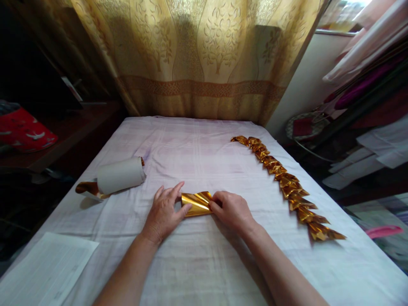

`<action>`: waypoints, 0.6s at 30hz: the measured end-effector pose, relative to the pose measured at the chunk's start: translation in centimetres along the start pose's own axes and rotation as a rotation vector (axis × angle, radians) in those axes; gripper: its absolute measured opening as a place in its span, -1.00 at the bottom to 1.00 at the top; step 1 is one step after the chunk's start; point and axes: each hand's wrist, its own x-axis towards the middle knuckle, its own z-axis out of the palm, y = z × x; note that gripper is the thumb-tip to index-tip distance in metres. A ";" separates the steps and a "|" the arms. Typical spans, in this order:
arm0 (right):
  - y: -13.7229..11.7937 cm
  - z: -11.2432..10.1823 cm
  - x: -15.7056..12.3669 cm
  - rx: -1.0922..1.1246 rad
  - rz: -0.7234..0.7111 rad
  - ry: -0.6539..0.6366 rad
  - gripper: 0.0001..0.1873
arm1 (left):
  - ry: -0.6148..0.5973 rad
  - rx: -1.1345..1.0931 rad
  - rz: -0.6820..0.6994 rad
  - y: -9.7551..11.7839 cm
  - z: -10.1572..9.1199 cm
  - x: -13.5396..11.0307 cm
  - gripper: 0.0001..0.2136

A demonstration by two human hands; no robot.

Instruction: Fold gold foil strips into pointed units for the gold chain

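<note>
**Hands on gold foil piece**

Far left on your cloth-covered counter (204, 144) there's a paper sheet (47, 267), then a white roll (121, 175). Your left hand (164, 210) lies flat, grip open, thumb pressing the left end of the gold foil piece (197, 203). Your right hand (232, 210) has its grip pinched on the right end. Off right, well apart, runs a row of folded gold pieces (287, 180).

Backlit curtain (204, 55) glows, room corners dim, edges bowed and softly blurred.
</note>
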 end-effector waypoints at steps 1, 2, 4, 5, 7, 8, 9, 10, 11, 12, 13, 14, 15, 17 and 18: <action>0.0 0.2 0.0 0.005 0.008 0.029 -0.89 | 0.012 0.013 0.001 0.3 0.1 0.0 -0.45; 0.1 0.5 0.0 0.006 0.007 0.067 -0.86 | 0.013 0.024 0.012 0.5 0.1 0.0 -0.48; 0.3 0.9 0.1 -0.008 -0.030 0.144 -0.66 | -0.006 0.044 0.046 0.8 0.0 0.0 -0.62; 0.4 1.1 0.2 -0.021 -0.062 0.171 -0.58 | -0.014 0.051 0.061 0.9 -0.1 0.0 -0.68; 0.6 1.4 0.4 -0.043 -0.118 0.187 -0.57 | -0.021 0.060 0.076 0.9 -0.2 0.0 -0.75; 0.6 1.5 0.5 -0.044 -0.130 0.184 -0.62 | -0.022 0.063 0.078 0.9 -0.2 0.0 -0.76; 0.7 1.6 0.6 -0.037 -0.135 0.183 -0.66 | -0.025 0.066 0.079 0.8 -0.2 0.0 -0.75; 0.7 1.7 0.6 -0.023 -0.135 0.184 -0.71 | -0.032 0.069 0.081 0.8 -0.2 0.0 -0.74; 0.8 1.7 0.7 -0.007 -0.133 0.187 -0.74 | -0.041 0.073 0.081 0.8 -0.2 0.0 -0.74; 0.8 1.8 0.7 0.009 -0.131 0.191 -0.77 | -0.051 0.077 0.081 0.7 -0.1 0.0 -0.73; 0.8 1.9 0.8 0.021 -0.130 0.196 -0.78 | -0.060 0.080 0.082 0.7 0.0 0.0 -0.72; 0.9 1.9 0.8 0.030 -0.128 0.204 -0.79 | -0.067 0.081 0.084 0.7 0.0 0.0 -0.71; 0.9 2.0 0.9 0.036 -0.128 0.212 -0.80 | -0.073 0.080 0.086 0.6 0.0 0.0 -0.69; 1.1 2.2 1.0 0.048 -0.135 0.219 -0.81 | -0.078 0.077 0.092 0.6 0.0 -0.1 -0.67; 1.2 2.3 1.0 0.057 -0.146 0.216 -0.83 | -0.077 0.077 0.094 0.6 0.0 -0.1 -0.66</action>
